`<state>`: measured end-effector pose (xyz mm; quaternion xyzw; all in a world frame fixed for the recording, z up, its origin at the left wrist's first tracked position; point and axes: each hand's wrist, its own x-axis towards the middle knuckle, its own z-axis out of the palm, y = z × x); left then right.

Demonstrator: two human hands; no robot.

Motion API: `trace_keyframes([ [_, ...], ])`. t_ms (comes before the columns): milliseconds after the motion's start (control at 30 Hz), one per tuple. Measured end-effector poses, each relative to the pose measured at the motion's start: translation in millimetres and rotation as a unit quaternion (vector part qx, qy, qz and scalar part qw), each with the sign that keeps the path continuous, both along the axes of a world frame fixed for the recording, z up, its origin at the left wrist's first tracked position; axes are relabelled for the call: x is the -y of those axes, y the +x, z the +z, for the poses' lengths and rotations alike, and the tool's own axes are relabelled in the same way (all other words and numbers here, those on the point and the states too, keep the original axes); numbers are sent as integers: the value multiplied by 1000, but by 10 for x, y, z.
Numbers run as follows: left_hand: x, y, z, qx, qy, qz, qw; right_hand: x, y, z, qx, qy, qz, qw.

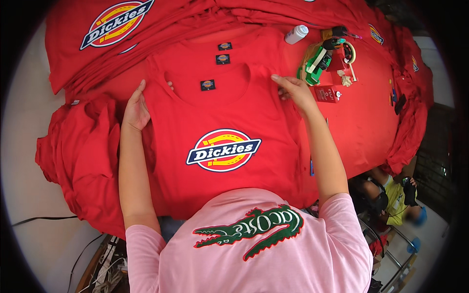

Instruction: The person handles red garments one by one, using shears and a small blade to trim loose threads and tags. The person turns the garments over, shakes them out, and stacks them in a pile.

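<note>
A red scoop-neck shirt [220, 115] lies face up before me, with a yellow, white and navy emblem [223, 150] on its chest and a dark neck label [207, 85] inside the collar. More red shirts are layered under it; two further labels show just beyond its neckline. My left hand [137, 111] grips the left shoulder edge, thumb outside, with fingertips peeking out at the neck opening; most of its fingers are hidden under cloth. At the opposite shoulder, my right hand [294, 93] pinches the fabric between thumb and fingers.
Piled red shirts [181, 22] line the far side. A crumpled red heap [88, 151] lies left. To the right sit a white bottle [296, 34], a green tape dispenser [312, 68], a red can [326, 94] and a blue pen [311, 168]. Someone in yellow [394, 198] is at lower right.
</note>
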<state>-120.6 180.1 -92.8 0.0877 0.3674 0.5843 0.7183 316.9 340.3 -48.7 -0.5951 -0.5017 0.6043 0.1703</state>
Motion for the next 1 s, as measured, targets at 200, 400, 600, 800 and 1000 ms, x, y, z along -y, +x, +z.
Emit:
trace_keyframes([
  [200, -61, -21, 74, 46, 18, -4, 999, -163, -374, -136, -202, -162, -11, 966],
  [400, -203, -176, -70, 46, 27, 58, 997, -663, -211, -87, -316, -179, -42, 931],
  [600, -223, -80, 202, -197, -147, 15, 969, -420, 46, -62, -32, -137, -87, 986],
  [800, -108, 304, 203, -598, -31, 141, 788, 784, 1477, 181, 86, 147, -100, 980],
  [1000, -739, 1887, 126, -251, 10, -14, 968, 2052, 1896, 133, 389, 134, -45, 910],
])
